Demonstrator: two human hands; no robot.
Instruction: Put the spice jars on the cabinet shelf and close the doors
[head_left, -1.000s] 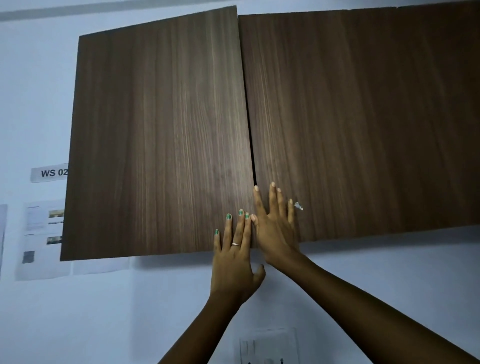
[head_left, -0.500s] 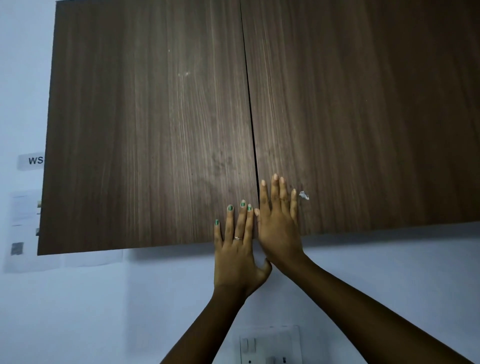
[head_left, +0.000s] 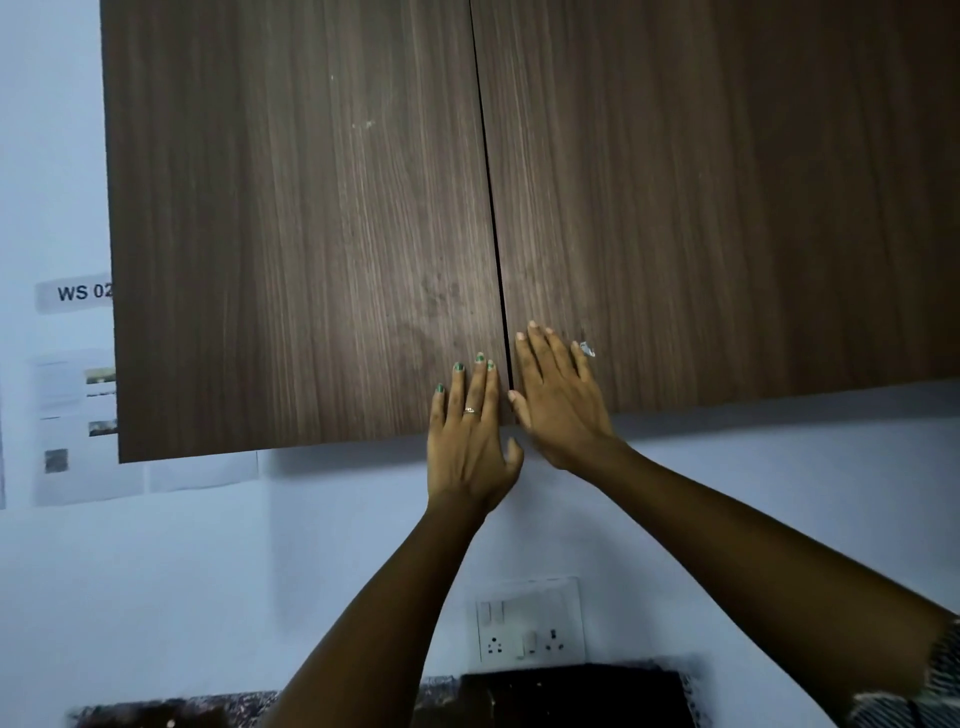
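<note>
A dark wood wall cabinet fills the upper view. Its left door (head_left: 291, 234) and right door (head_left: 727, 208) meet at a thin dark seam down the middle. My left hand (head_left: 470, 436) lies flat with straight fingers on the lower right corner of the left door. My right hand (head_left: 558, 400) presses flat on the lower left corner of the right door, just across the seam. The spice jars and the shelf are hidden behind the doors.
A white wall runs below the cabinet, with a switch and socket plate (head_left: 530, 623). A "WS 02" label (head_left: 75, 293) and printed sheets (head_left: 78, 426) hang at the left. A dark speckled counter edge (head_left: 545, 696) shows at the bottom.
The left door has swung in to sit level with the right one, and the gap at the seam has narrowed. Both hands stayed flat on the doors.
</note>
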